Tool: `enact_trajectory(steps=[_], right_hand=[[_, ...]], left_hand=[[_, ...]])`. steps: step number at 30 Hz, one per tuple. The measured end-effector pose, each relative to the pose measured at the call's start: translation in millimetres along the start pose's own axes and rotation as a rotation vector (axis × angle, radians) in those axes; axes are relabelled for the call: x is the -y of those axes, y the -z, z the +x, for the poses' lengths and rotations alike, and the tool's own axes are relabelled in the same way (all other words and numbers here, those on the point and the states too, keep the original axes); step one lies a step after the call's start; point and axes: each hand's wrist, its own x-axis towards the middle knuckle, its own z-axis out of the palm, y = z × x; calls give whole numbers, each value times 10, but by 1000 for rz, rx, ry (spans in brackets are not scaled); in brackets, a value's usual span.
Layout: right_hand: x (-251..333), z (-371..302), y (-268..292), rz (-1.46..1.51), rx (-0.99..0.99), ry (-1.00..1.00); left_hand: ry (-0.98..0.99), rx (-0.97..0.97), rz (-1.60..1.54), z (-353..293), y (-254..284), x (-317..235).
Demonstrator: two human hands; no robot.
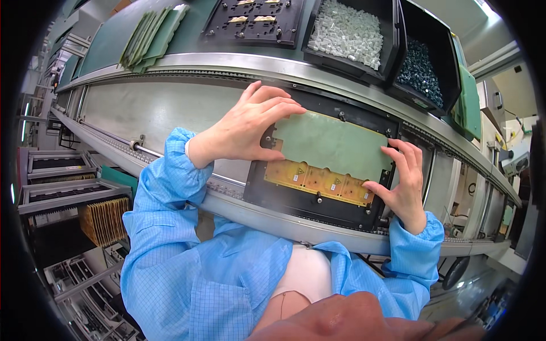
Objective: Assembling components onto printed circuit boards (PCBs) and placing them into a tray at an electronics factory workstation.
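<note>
A pale green flat sheet [335, 142] lies over the upper part of an amber circuit-board panel [319, 183]. The panel's lower strip shows uncovered, with small labels and triangular marks. Both rest in a black fixture plate [267, 190] with metal studs. My left hand [250, 122] grips the sheet's left end, fingers at its upper corner and thumb at its lower corner. At the other end my right hand [405, 176] has its fingers bent at the sheet's right edge. Its thumb touches the lower right, by the panel's edge.
The fixture sits across metal conveyor rails [273, 219]. Beyond them stand a black bin of white pieces [347, 34], a black bin of dark blue pieces [420, 71], another black fixture [253, 25] and stacked green sheets [151, 40]. Racks [65, 196] with amber boards [102, 220] stand left.
</note>
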Motion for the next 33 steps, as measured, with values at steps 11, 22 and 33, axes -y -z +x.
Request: enact_trajectory(steps=[11,22,33], right_hand=[[-136,55,11,146,-80,-63],[-333,317,-127,51,-181,-58],[-409,364,-262,101,-226,-61]], left_hand=[[59,-49,-78,-130,116,17],[311,-156,-220,-364,-47,1],[260,-173,-253,-453,-100,34]])
